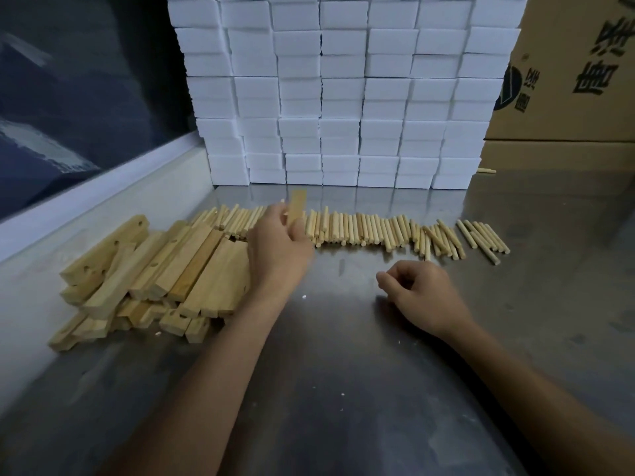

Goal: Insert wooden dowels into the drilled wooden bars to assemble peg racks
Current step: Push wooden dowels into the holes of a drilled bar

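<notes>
A single wooden bar (297, 207) stands nearly upright above the far part of the desk (343, 372), pinched at its lower end by the left hand (278, 247), whose fingers curl round it; its upper end is blurred. Behind and to both sides of this hand, a row of wooden dowels (371, 230) lies flat on the desk, most pointing away from the viewer, those at the right end slanted and loosely spread. To the left of the left hand, touching the wrist area, a heap of drilled wooden bars (154, 273) is piled in several layers, some showing round holes in their faces. The right hand (417, 292) rests on the desk in front of the dowel row, apart from it, its fingers curled inward; whether anything lies between the fingertips cannot be told. Beyond the dowels, a wall of stacked white boxes (343, 97) stands on the desk. To its right are brown cardboard cartons (570, 80) bearing dark print, with one stray dowel (486, 170) lying at their foot. A pale raised ledge (103, 197) borders the desk on the left.
</notes>
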